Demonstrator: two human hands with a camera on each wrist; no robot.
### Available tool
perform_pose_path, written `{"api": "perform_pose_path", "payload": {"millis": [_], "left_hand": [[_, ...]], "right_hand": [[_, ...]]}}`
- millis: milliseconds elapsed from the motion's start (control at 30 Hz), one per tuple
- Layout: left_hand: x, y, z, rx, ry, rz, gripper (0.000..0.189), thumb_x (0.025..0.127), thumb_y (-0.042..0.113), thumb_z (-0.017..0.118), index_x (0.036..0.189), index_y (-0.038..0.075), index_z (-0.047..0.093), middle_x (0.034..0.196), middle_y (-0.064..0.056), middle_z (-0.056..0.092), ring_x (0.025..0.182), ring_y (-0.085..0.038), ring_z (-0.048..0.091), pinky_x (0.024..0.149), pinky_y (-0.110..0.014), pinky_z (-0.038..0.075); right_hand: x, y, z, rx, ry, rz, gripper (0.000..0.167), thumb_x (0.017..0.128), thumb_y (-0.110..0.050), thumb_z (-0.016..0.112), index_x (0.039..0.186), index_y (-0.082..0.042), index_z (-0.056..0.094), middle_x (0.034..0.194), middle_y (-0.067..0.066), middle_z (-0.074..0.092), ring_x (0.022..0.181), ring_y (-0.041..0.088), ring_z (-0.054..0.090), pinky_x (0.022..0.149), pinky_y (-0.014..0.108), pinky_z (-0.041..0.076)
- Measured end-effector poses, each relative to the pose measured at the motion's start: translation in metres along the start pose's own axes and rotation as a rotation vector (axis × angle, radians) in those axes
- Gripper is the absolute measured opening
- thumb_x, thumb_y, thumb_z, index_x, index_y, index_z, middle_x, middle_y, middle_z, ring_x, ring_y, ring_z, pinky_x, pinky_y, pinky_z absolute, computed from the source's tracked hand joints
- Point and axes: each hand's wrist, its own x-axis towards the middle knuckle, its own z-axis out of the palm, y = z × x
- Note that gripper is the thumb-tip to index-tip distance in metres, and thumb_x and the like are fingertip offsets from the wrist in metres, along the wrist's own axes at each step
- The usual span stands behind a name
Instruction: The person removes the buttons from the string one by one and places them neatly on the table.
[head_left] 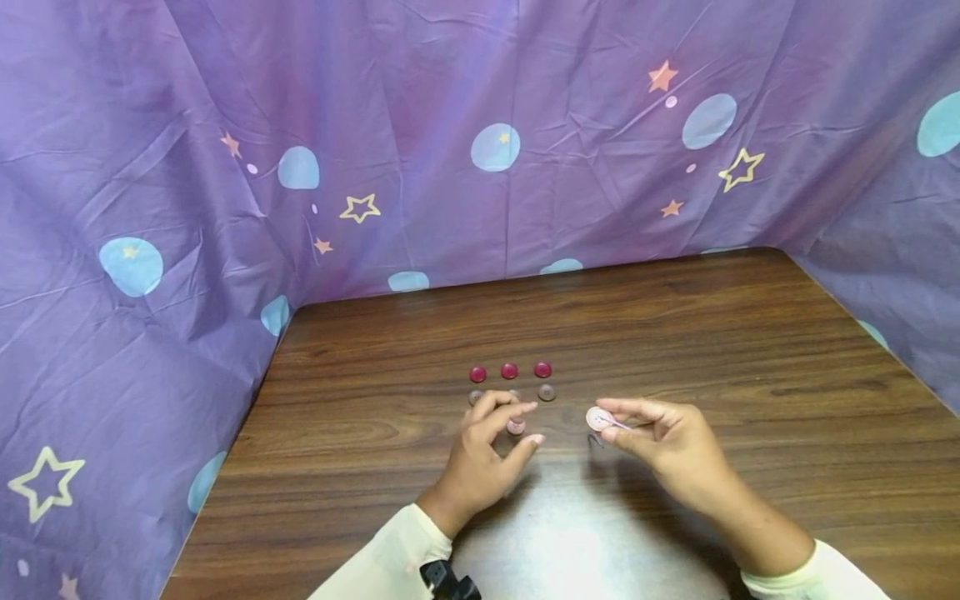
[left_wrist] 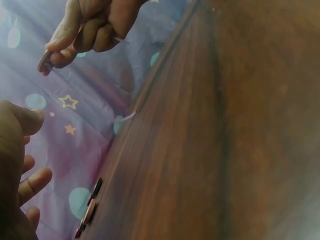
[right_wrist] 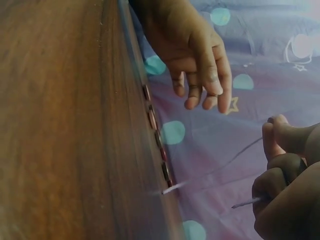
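Note:
Between the thumb and index finger of my right hand [head_left: 682, 442] I pinch a pale pink button [head_left: 599, 418] with a thin light cord at it. The cord [right_wrist: 240, 152] trails from those fingers to a whitish tip in the right wrist view. Another pale cord end [right_wrist: 245, 203] sticks out below the curled fingers. My left hand [head_left: 480, 458] hovers left of it, fingers loosely bent and apart, nothing between them. A pink button [head_left: 516, 427] lies on the table beyond its thumb, and the left fingers partly cover the brown buttons behind.
Three dark red buttons [head_left: 510, 371] lie in a row on the wooden table [head_left: 360, 433]. In front are brown buttons, one [head_left: 547, 392] in full view at the right. A purple curtain [head_left: 420, 108] with stars and dots hangs behind and beside the table.

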Motion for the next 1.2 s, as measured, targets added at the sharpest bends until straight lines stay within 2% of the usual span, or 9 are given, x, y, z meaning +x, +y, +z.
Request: {"api": "perform_pose_path", "payload": {"millis": [133,233,433,533,700,767,867,1000,1200], "left_hand": [[-0.001,0.003,0.001,-0.024,-0.006,0.011,0.041,0.088,0.011,0.09,0.127,0.005,0.076,0.122,-0.014,0.068,0.092,-0.03,0.074,0.092,-0.035,0.063],[0.0,0.006,0.001,-0.039,-0.018,0.013,0.041,0.089,0.011,0.09,0.127,0.006,0.076,0.121,-0.014,0.068,0.094,-0.031,0.075,0.089,-0.038,0.065],[-0.001,0.01,0.002,-0.082,-0.074,0.032,0.042,0.091,0.011,0.088,0.13,0.005,0.075,0.121,-0.012,0.067,0.102,-0.028,0.073,0.094,-0.034,0.064],[-0.002,0.011,0.003,-0.086,-0.066,0.069,0.043,0.09,0.009,0.088,0.131,0.005,0.075,0.12,-0.011,0.067,0.101,-0.025,0.072,0.095,-0.032,0.063],[-0.003,0.01,0.006,-0.092,-0.044,0.1,0.043,0.089,0.007,0.089,0.13,0.004,0.075,0.12,-0.012,0.066,0.098,-0.023,0.071,0.094,-0.031,0.063],[-0.003,0.01,0.006,-0.1,-0.044,0.094,0.043,0.089,0.007,0.088,0.13,0.004,0.075,0.12,-0.012,0.066,0.098,-0.023,0.071,0.094,-0.031,0.063],[-0.003,0.013,0.007,-0.125,-0.06,0.065,0.043,0.09,0.007,0.088,0.13,0.004,0.075,0.122,-0.013,0.064,0.1,-0.027,0.071,0.094,-0.031,0.064],[-0.004,0.016,0.008,-0.17,-0.078,0.017,0.043,0.09,0.008,0.087,0.131,0.003,0.074,0.125,-0.015,0.063,0.102,-0.033,0.071,0.094,-0.033,0.065],[-0.004,0.018,0.009,-0.203,-0.102,-0.042,0.044,0.091,0.009,0.087,0.132,0.002,0.073,0.126,-0.016,0.063,0.105,-0.037,0.071,0.097,-0.034,0.064]], "right_hand": [[-0.001,0.002,0.005,0.009,-0.016,-0.022,0.031,0.093,0.007,0.078,0.123,0.013,0.074,0.112,0.008,0.084,0.093,-0.001,0.079,0.082,0.018,0.063],[-0.001,0.004,0.01,0.037,-0.037,-0.043,0.028,0.092,0.009,0.078,0.119,0.015,0.074,0.111,0.013,0.083,0.094,0.0,0.08,0.082,0.02,0.064],[-0.002,0.003,0.013,0.067,-0.066,-0.048,0.024,0.092,0.008,0.078,0.115,0.014,0.076,0.11,0.013,0.083,0.095,0.005,0.081,0.085,0.023,0.065],[-0.002,0.003,0.013,0.063,-0.071,-0.038,0.022,0.092,0.006,0.079,0.114,0.012,0.077,0.111,0.012,0.084,0.096,0.006,0.082,0.086,0.023,0.065],[-0.003,0.003,0.013,0.068,-0.084,-0.049,0.024,0.094,0.006,0.077,0.117,0.012,0.075,0.11,-0.006,0.085,0.092,0.013,0.083,0.083,0.026,0.066],[-0.003,0.004,0.014,0.083,-0.084,-0.068,0.025,0.094,0.007,0.077,0.118,0.012,0.075,0.111,-0.011,0.083,0.092,0.015,0.083,0.082,0.03,0.067],[-0.002,0.006,0.014,0.094,-0.071,-0.114,0.026,0.092,0.01,0.078,0.118,0.011,0.076,0.112,-0.011,0.08,0.096,0.013,0.081,0.08,0.034,0.068],[-0.002,0.006,0.015,0.062,-0.051,-0.159,0.026,0.089,0.011,0.079,0.115,0.008,0.078,0.112,-0.008,0.078,0.1,0.007,0.077,0.082,0.029,0.067],[-0.003,0.004,0.015,0.012,-0.072,-0.154,0.024,0.09,0.006,0.082,0.114,0.003,0.081,0.107,-0.007,0.079,0.097,0.005,0.075,0.081,0.026,0.066]]}}
